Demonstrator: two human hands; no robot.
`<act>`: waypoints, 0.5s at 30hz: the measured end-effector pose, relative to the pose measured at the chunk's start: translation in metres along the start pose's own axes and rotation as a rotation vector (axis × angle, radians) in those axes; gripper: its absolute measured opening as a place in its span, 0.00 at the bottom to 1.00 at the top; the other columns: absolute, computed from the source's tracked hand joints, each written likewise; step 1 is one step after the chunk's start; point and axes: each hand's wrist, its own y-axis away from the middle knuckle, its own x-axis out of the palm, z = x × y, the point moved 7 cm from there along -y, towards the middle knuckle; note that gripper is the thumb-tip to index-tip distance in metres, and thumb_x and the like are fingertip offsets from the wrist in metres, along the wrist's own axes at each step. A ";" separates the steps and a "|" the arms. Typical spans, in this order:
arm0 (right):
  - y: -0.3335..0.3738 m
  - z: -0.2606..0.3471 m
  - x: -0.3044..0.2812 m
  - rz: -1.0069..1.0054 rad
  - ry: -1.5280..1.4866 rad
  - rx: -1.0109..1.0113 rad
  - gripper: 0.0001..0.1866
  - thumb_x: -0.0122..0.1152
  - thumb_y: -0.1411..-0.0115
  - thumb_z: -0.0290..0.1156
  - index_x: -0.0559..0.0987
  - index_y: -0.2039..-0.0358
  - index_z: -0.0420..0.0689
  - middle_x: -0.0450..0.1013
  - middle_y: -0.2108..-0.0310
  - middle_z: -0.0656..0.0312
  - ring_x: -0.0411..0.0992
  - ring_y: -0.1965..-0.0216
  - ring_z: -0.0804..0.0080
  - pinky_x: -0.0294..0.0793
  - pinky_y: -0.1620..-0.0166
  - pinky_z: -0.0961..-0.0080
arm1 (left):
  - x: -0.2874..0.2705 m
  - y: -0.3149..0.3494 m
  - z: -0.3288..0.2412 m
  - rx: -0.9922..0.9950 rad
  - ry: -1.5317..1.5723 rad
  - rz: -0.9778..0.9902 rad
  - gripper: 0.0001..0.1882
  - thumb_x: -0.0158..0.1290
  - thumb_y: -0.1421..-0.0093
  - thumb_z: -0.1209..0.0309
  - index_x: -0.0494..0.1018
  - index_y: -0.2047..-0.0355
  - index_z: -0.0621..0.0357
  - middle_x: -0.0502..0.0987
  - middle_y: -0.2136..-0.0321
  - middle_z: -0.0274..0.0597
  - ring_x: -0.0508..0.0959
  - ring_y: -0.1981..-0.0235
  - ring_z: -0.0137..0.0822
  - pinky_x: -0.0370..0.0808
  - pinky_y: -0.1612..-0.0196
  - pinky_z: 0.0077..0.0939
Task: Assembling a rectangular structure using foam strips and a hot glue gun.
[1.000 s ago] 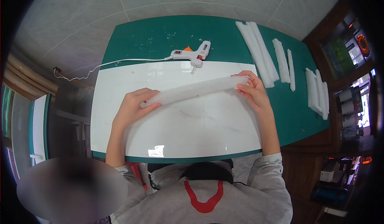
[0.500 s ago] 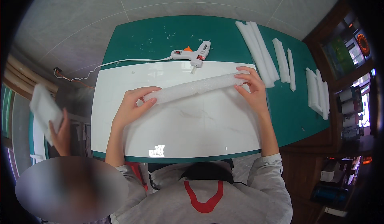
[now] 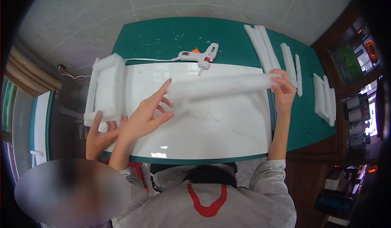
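A long white foam strip [image 3: 222,86] is raised over the glossy white board [image 3: 199,134], slightly blurred by motion. My right hand [image 3: 284,90] pinches its right end between thumb and fingers. Around the strip's left end, my left hand [image 3: 147,115] has its thumb and fingers spread; whether a fingertip touches the foam I cannot tell. Left of it, another person's hand [image 3: 99,138] holds a white foam tray [image 3: 119,87] with raised walls by its near edge, over the board's left end.
A white hot glue gun [image 3: 195,57] lies near the board's far edge, its cord running left. On the green mat [image 3: 159,36], foam strips [image 3: 262,44] lie at the far right, with thinner strips [image 3: 289,65] and further foam pieces [image 3: 321,95] beyond.
The foam strip has shifted right with my right hand, and my left hand's fingers have spread from its left end. The other person's foam tray has come from the left over the board.
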 end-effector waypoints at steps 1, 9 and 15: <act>0.001 -0.002 -0.004 0.000 -0.001 -0.001 0.09 0.58 0.55 0.22 0.76 0.70 0.39 0.67 0.62 0.53 0.64 0.58 0.65 0.62 0.55 0.73 | 0.000 0.003 0.001 -0.046 0.039 -0.040 0.25 0.50 0.53 0.72 0.62 0.53 0.60 0.68 0.57 0.47 0.71 0.61 0.39 0.69 0.64 0.24; 0.011 -0.032 -0.040 -0.393 -0.439 0.170 0.12 0.53 0.48 0.30 0.72 0.64 0.38 0.65 0.58 0.54 0.61 0.55 0.66 0.56 0.49 0.69 | 0.021 0.022 -0.026 0.053 -0.330 -0.035 0.18 0.52 0.53 0.70 0.68 0.60 0.60 0.68 0.59 0.44 0.67 0.57 0.42 0.64 0.56 0.29; 0.012 -0.034 -0.039 -0.383 -0.471 0.184 0.10 0.51 0.47 0.29 0.72 0.65 0.38 0.65 0.58 0.53 0.61 0.54 0.65 0.56 0.48 0.67 | 0.017 0.029 -0.025 0.032 -0.466 -0.252 0.17 0.53 0.54 0.71 0.69 0.62 0.60 0.68 0.58 0.45 0.66 0.56 0.43 0.61 0.54 0.31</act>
